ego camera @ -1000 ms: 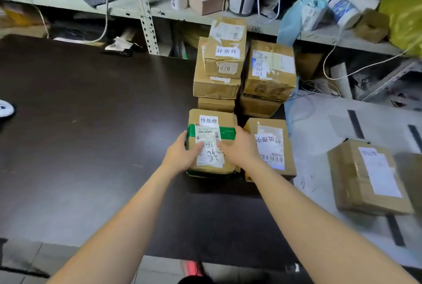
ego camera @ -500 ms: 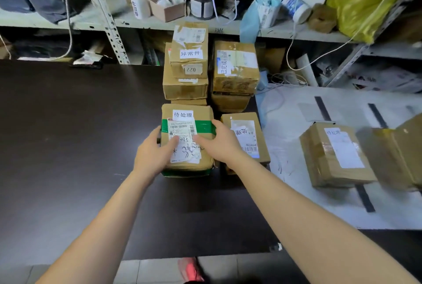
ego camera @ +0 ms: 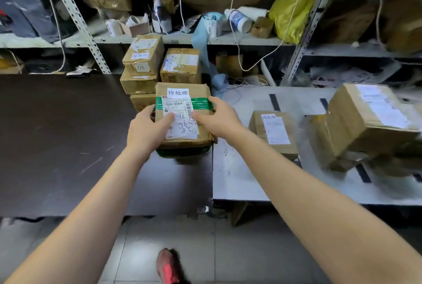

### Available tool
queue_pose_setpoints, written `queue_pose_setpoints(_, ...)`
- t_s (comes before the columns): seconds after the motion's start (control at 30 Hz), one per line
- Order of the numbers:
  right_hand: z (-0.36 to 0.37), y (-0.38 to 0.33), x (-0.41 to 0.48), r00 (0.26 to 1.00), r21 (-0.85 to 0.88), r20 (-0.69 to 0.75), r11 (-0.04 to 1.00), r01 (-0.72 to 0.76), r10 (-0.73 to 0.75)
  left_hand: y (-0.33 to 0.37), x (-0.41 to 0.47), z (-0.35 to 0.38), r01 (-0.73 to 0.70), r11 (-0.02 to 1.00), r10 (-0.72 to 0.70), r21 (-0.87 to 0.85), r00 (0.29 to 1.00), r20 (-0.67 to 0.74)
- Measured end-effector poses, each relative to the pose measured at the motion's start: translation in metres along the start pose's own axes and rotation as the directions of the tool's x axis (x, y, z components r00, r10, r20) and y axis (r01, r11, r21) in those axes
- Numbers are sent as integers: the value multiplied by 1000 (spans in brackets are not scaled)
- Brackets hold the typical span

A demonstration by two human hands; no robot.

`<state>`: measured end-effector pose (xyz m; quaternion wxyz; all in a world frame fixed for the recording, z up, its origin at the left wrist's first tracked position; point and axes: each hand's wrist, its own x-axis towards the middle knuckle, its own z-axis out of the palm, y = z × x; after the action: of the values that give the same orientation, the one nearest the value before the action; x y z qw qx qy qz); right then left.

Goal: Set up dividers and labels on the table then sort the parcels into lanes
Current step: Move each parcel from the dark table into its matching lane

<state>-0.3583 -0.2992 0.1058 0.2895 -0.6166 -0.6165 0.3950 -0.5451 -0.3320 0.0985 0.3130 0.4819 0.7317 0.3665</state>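
Cluttered steel shelving (ego camera: 303, 32) fills the top of the frame, and below it a dark bench (ego camera: 57, 146) on the left butts against a white bench (ego camera: 239, 181) on the right, where black tape strips (ego camera: 274, 102) appear to mark lanes. At centre frame, over the seam between the two, the left hand (ego camera: 146, 130) and right hand (ego camera: 219, 119) hold a green-taped parcel (ego camera: 182, 96). Each grip clasps one side with the thumb on top, which keeps the parcel level and its handwritten label readable. The shadow beneath suggests it is held clear of the surface. Just behind it is a stack of parcels (ego camera: 141, 64), probably unsorted. A labelled parcel (ego camera: 274, 130) right of centre already lies between strips, likely the lane this one belongs in.
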Motion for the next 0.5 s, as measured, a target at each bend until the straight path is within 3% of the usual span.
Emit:
queue_pose_setpoints(0.23, -116, 74, -39, 992, 12, -63, 994, -112, 112, 62, -64, 112, 3, 994, 15, -106, 985, 175)
queue_pose_setpoints(0.5, -177, 137, -25, 971, 62, -114, 977, -206, 212, 85, -48, 208, 27, 984, 44, -174, 921, 388)
